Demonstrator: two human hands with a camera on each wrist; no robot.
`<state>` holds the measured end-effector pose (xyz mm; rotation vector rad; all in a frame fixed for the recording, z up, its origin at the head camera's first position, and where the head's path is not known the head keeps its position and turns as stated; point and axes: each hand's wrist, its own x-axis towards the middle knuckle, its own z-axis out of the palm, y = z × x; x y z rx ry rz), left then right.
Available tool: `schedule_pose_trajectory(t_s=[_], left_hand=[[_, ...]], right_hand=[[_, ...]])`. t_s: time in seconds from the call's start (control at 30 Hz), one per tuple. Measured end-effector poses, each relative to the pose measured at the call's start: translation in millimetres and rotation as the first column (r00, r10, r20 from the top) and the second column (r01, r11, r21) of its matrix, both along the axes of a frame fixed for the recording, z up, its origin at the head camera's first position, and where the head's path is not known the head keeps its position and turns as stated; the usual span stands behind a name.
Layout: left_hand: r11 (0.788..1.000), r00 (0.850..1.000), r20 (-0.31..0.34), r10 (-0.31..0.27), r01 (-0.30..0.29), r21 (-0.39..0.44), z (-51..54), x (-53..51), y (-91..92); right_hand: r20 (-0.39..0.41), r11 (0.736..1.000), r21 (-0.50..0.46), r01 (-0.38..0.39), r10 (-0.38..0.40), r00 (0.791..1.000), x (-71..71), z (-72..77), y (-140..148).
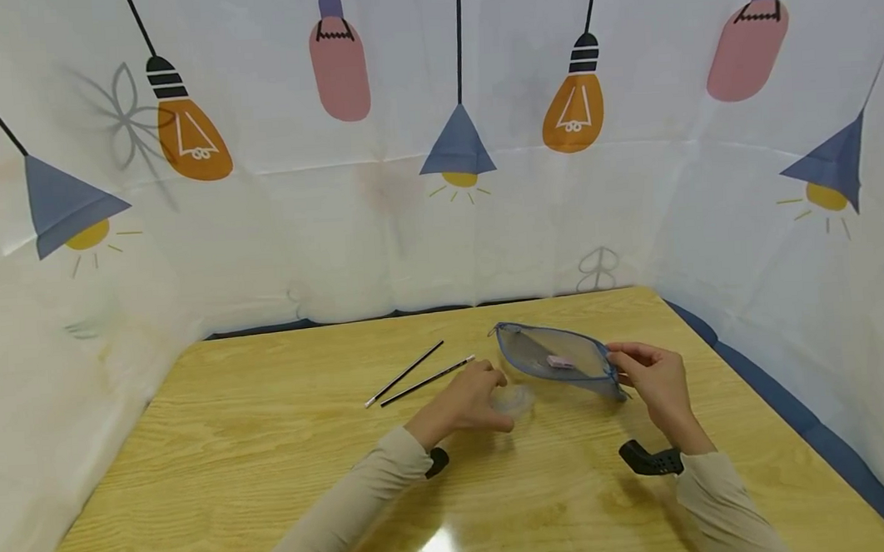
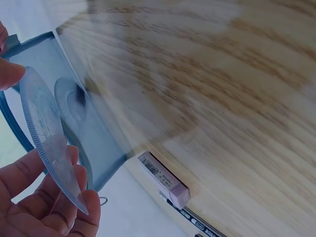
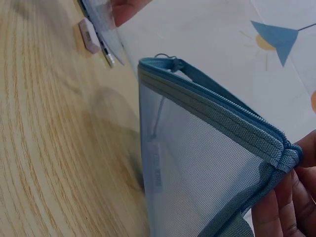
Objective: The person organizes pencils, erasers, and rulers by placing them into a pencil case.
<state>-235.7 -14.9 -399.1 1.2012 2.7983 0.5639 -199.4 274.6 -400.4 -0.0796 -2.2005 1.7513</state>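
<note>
Between thumb and fingertips, my left hand [image 1: 467, 401] holds a clear plastic protractor [image 2: 47, 133] by its edges, with fine marks along its curved rim. It is tilted, just left of a blue-edged mesh zipper pouch [image 1: 524, 351]. My right hand [image 1: 653, 382] pinches the pouch's right corner, and the zipper mouth gapes wide. A small pale pink piece [image 1: 561, 361] shows at the pouch; its kind is unclear. Two dark pencils [image 1: 405, 374] lie on the table left of the left hand. Beside them in the left wrist view rests a pink eraser [image 2: 165, 177] with a barcode.
The wooden table [image 1: 234, 454] reaches back to a white curtain [image 1: 297, 233] printed with lamps and bulbs, which also hangs at both sides. A black wrist camera mount [image 1: 650, 458] is on the right wrist.
</note>
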Motion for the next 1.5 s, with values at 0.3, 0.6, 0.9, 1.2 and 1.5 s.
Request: schedule_pose_trajectory(t_s=[0.3, 0.6, 0.9, 1.2, 1.5], left_hand=[[0.999, 1.0, 0.002, 0.019, -0.019, 0.036, 4.6, 4.2, -5.9], [0.992, 0.998, 0.038, 0.044, -0.048, 0.113, 9.2, 8.3, -6.9], [0.977, 0.996, 0.063, 0.069, -0.08, 0.199, 14.4, 10.4, -2.4], [0.972, 0.995, 0.029, 0.1, -0.104, 0.213, 14.8, 8.3, 6.5], [0.96, 0.994, 0.042, 0.101, -0.108, 0.259, 17.2, 4.1, 16.9]], right_hand=[[-0.027, 0.999, 0.025, -0.036, 0.036, 0.999, 0.4, -3.1, 3], [-0.052, 0.995, 0.069, -0.071, 0.074, 0.996, 1.5, -3.2, 2], [-0.066, 0.994, 0.075, -0.076, 0.081, 0.995, 2.7, -1.9, 1], [-0.052, 0.996, 0.025, -0.083, 0.084, 0.995, 4.0, -3.8, 1], [-0.044, 0.997, 0.017, -0.078, 0.079, 0.996, 2.6, -6.7, 2]])
